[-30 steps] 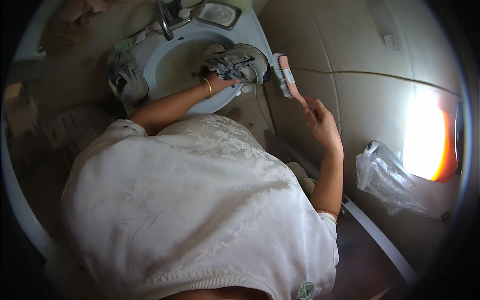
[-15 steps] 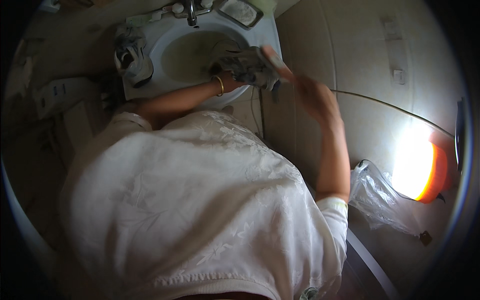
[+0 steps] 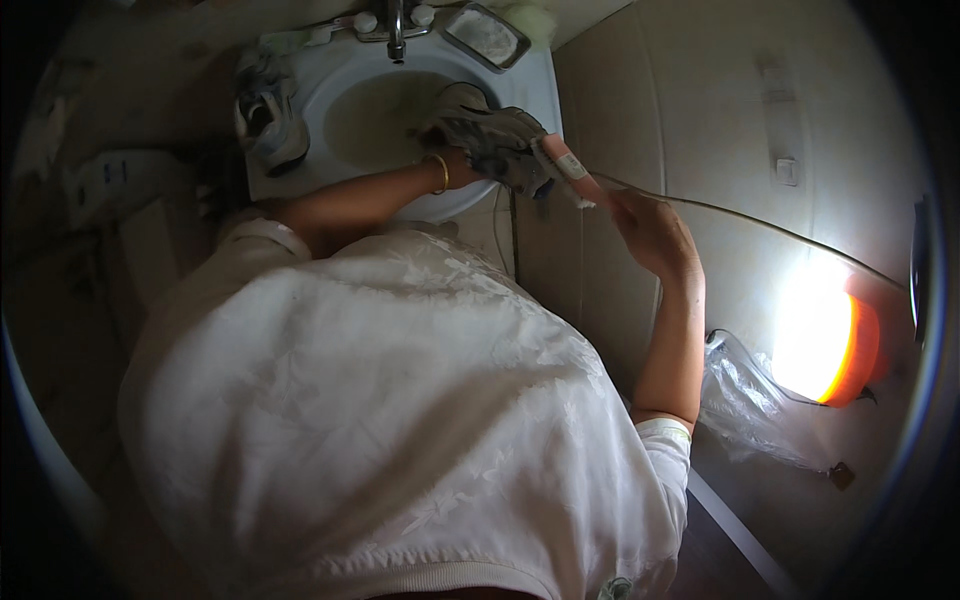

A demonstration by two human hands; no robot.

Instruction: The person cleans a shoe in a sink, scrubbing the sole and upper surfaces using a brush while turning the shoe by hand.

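Over the right side of the washbasin [image 3: 318, 100], my left hand [image 3: 459, 168], with a gold bangle at its wrist, grips a dark grey shoe [image 3: 505, 135]. The shoe hides most of its fingers. Pinkish and long-handled, a scrubbing brush [image 3: 570, 166] is held in my right hand [image 3: 652, 232], its fingers closed round the handle end. White bristles face the end of the shoe nearest the wall and seem to touch it. A second grey and white shoe [image 3: 272, 125] rests on the left edge of the basin.
A tap [image 3: 396, 38] rises at the back of the basin, beside a metal tray [image 3: 522, 48] of white stuff. To my right, an orange lamp [image 3: 858, 350] shines by a clear plastic bag [image 3: 745, 405]. A cable [image 3: 740, 213] runs along the tiled wall [image 3: 610, 130].
My right hand and the brush have come down and toward me along the shoe's end. The shoe is still in my left hand, shifted slightly. The whole view has moved a little.
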